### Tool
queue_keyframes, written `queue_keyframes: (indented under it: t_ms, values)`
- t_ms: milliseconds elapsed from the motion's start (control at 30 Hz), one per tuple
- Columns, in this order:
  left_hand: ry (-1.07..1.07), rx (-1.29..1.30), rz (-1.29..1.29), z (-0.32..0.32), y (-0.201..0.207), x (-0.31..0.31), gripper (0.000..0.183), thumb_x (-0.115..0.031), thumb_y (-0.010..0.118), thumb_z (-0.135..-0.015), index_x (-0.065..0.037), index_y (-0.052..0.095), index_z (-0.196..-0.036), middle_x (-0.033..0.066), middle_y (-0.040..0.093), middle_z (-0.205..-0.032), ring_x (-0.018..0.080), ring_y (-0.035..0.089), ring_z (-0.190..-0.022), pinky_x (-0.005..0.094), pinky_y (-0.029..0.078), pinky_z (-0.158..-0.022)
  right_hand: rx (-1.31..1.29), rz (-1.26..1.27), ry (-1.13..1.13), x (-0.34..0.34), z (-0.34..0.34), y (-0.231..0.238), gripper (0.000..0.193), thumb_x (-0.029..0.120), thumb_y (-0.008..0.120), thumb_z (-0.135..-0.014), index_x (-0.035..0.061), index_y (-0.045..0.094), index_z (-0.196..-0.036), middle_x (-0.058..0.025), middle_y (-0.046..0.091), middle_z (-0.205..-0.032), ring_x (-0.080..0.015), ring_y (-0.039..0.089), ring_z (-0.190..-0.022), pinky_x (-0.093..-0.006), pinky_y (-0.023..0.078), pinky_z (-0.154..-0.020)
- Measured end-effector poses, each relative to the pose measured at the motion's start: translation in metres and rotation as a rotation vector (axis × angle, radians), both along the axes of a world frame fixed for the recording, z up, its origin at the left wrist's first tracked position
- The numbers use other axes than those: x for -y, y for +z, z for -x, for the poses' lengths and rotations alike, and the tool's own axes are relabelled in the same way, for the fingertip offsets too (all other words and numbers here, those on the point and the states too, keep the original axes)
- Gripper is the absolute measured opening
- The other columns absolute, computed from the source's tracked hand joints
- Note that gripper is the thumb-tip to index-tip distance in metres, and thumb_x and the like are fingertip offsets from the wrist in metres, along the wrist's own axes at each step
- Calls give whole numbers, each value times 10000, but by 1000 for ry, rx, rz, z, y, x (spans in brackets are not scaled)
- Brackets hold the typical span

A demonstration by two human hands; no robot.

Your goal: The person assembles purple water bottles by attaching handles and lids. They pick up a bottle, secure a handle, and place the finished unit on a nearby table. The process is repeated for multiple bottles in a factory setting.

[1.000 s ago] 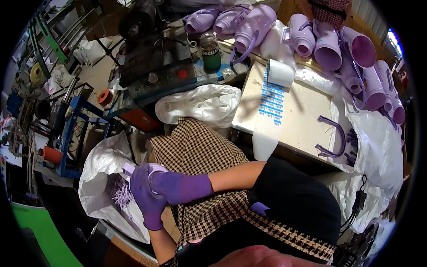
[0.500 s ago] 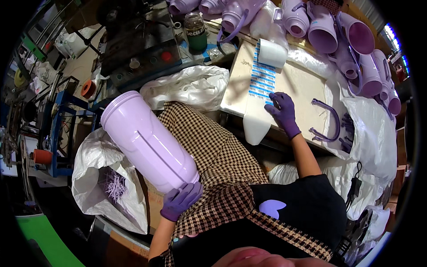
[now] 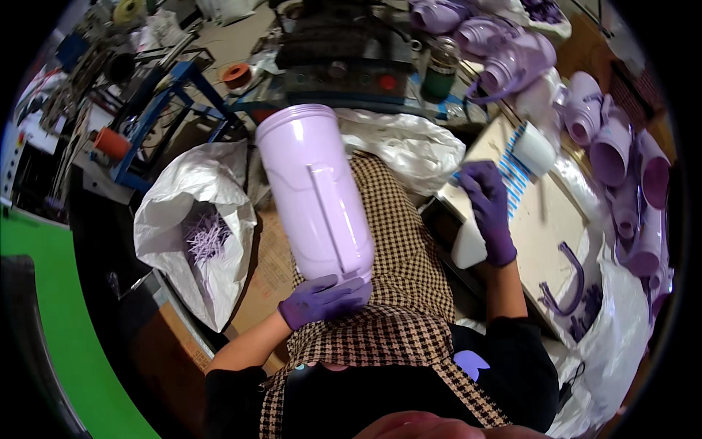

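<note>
A lilac plastic vacuum-flask shell (image 3: 318,190) rests tilted on my lap, its threaded rim pointing away from me. My left hand (image 3: 325,300), in a purple glove, wraps round its near end. On the right my gloved right hand (image 3: 491,208) is raised over the edge of a pale work board (image 3: 559,212), thumb and fingers pinched together. A bit of blue at those fingertips looks like a small label (image 3: 457,175). Beside and partly behind this hand lies a label roll (image 3: 534,149) with its blue-and-white strip (image 3: 516,175) unrolled. Part of the strip is hidden by the hand.
Left of my lap a white sack (image 3: 172,194) holds lilac plastic scraps (image 3: 208,238). Several lilac flask shells (image 3: 614,154) crowd the right side. A purple handle (image 3: 572,282) lies on the board. A dark machine (image 3: 340,69) and a glass jar (image 3: 440,69) stand ahead.
The view has turned left. My right hand has come off the label strip, fingers now pinched with a bit of blue. The flask shell stands more upright in view, my left hand still on its end.
</note>
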State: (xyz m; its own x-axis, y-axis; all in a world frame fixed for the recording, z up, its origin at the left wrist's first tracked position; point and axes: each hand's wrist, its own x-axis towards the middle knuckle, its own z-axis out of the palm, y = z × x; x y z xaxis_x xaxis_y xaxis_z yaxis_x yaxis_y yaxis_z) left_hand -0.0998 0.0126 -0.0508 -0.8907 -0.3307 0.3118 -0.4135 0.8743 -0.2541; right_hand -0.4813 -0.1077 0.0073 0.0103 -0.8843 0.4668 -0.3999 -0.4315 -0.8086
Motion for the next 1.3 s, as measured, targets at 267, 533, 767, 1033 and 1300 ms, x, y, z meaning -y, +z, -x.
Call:
queue_keyframes:
  t_ms: [267,533,767,1033,1300]
  values:
    - [-100,-27,-86,-5,-17,4,448,-122,596,-927,-270,565,-1349,-16,550,-1454,89,566,-1266,250,533,-936,76,-301,724,130,-147,50,162,153,659,-968,-7,669,-996,-23,630,-947,-116,591,-890,-275,480,-832]
    - [-78,105,116,-6,-38,-1,605,-68,592,-945,-203,362,-1488,-14,438,-1522,144,524,-1330,295,527,-1040,-28,-382,744,147,-171,46,151,132,694,-947,-18,687,-967,-22,671,-898,-85,603,-847,-254,494,-804]
    - [-91,21,26,1,1,7,379,-214,608,-916,-373,589,-1259,-72,583,-1416,75,573,-1254,362,435,-1104,-292,-186,510,136,-176,55,351,323,813,-814,5,690,-893,-130,654,-976,-214,634,-907,-330,506,-779]
    - [117,-388,-28,-1,72,29,435,-324,672,-901,-270,566,-1319,14,536,-1442,205,552,-1286,512,353,-1154,-233,251,-151,183,-133,-36,558,319,803,-807,-8,572,-1196,-213,569,-1112,-361,589,-1009,-439,502,-876]
    - [411,-2141,-1137,-123,72,39,592,-434,501,-1046,-166,345,-1551,87,431,-1547,290,480,-1365,492,474,-1066,-296,222,121,36,-140,-101,195,184,705,-829,57,655,-968,-145,594,-953,-341,586,-927,-438,476,-848]
